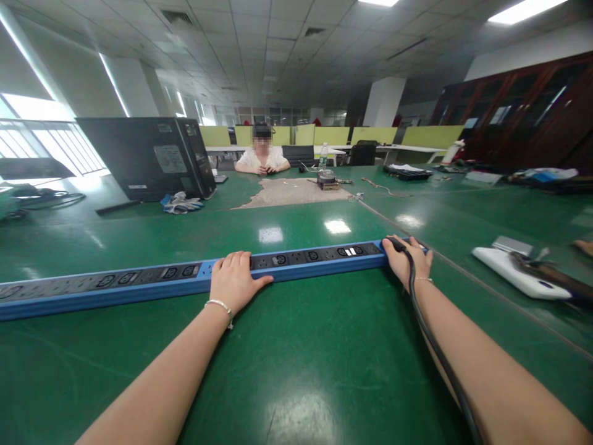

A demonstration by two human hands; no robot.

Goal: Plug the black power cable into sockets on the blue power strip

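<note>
I have both hands on a long blue power strip [319, 270] that lies across the green table [296, 352], its left part running out past the edge of my view and its right end sitting a little farther from me. My left hand [235, 278] lies over the strip near the middle of the visible length, fingers close together across the top and thumb stretched out along the near side, so I have it clasped from above. A thin bracelet [220, 304] circles that wrist. My right hand [407, 259] is curled around the right end, thumb toward me, and a thick black cable [424, 327] comes from that end, passing over the wrist and along the forearm to the bottom of my view. Beyond the strip, to the left, I see a black computer case [148, 157] with a pair of gloves [181, 203] just beside it. A pale patch [291, 193] shows on the far part of the table, and a person [262, 159] sits behind it, hands together. A plastic bottle [323, 156] stands near that patch, while a white device [514, 272] lies off to the right, apart from the strip.
</note>
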